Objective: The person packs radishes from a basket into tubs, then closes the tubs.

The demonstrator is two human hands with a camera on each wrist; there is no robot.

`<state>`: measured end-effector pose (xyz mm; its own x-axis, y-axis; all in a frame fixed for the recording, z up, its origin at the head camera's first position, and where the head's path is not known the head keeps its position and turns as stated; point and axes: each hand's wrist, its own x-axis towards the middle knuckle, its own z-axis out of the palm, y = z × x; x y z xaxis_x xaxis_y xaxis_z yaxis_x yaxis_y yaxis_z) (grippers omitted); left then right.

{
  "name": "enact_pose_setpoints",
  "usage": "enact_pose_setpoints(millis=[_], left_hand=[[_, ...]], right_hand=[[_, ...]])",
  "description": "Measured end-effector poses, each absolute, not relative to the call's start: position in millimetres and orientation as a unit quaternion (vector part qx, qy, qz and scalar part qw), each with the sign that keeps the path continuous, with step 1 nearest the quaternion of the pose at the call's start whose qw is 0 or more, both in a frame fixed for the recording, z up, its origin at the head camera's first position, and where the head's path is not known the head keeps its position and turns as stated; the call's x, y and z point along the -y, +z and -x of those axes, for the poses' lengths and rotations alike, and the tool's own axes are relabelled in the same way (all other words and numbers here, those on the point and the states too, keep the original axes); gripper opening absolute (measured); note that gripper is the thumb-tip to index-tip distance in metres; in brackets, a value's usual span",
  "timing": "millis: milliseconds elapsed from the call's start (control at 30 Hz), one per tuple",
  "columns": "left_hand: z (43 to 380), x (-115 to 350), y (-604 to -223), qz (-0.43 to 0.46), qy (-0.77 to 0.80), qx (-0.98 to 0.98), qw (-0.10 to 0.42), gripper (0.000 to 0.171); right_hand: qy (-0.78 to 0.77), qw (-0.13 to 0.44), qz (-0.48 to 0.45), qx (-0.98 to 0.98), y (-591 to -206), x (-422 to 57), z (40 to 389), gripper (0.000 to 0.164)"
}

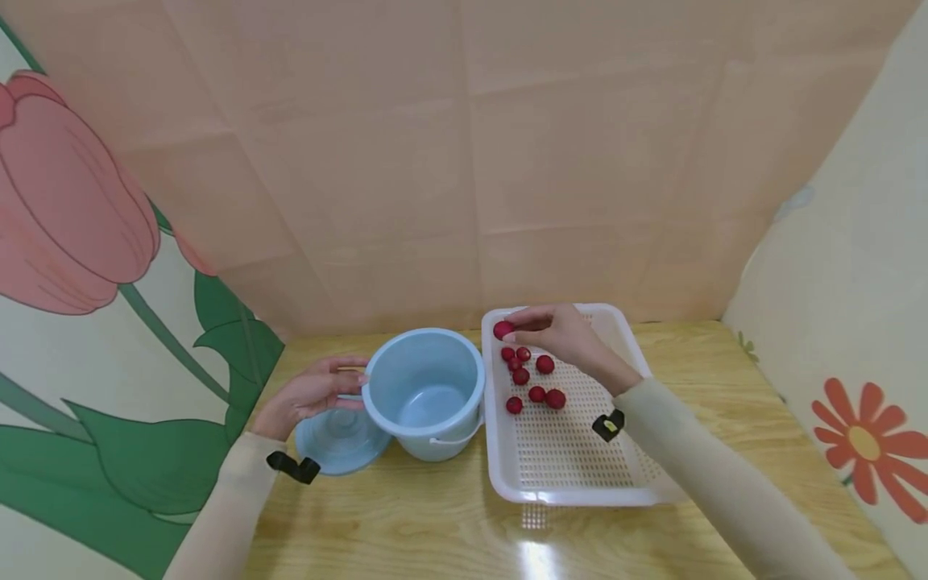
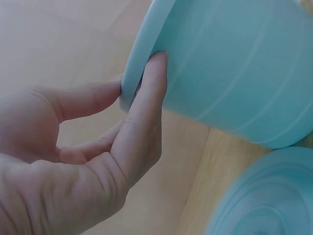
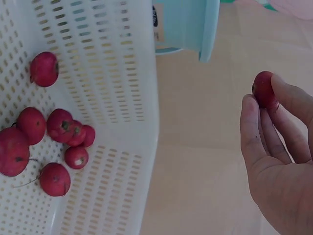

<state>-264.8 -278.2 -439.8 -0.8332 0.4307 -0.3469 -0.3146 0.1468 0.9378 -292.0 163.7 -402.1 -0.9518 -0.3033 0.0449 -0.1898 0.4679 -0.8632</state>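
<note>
My right hand [image 1: 561, 334] pinches a small red radish [image 3: 264, 90] between thumb and fingertips, over the far left corner of a white plastic basket [image 1: 573, 495]. Several more radishes [image 1: 555, 399] lie in the basket's left half, some of them touching; a few have thin root tails. To the left stands a light blue bucket [image 1: 435, 445], upright, with nothing in it. My left hand [image 1: 319, 392] holds the bucket's rim [image 2: 146, 46] at its left side, thumb against the rim's edge and fingers along the outer wall beneath it.
A round blue lid [image 1: 341, 447] lies on the wooden table [image 1: 406, 524] by the bucket's lower left. The bucket's thin handle [image 1: 455, 441] hangs at its front. A pinkish-beige covering [image 1: 377, 177] rises behind the table, with flower-painted walls on both sides.
</note>
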Motion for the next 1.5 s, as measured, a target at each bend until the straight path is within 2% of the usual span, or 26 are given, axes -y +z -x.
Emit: enact_pose_setpoints(millis=[500,1100,1500], left_hand=[[267,284,-441,-0.048,0.632,-0.718,0.288,0.061],[268,283,-439,-0.040,0.634,-0.721,0.279,0.060],[268,283,-435,-0.031,0.635,-0.719,0.280,0.059]], right_hand=[[-0.522,0.087,0.168,-0.832,-391,-122,293,0.033],[-0.509,0.110,0.182,-0.834,-375,-75,302,0.033],[-0.504,0.132,0.229,-0.822,-375,-37,304,0.032]])
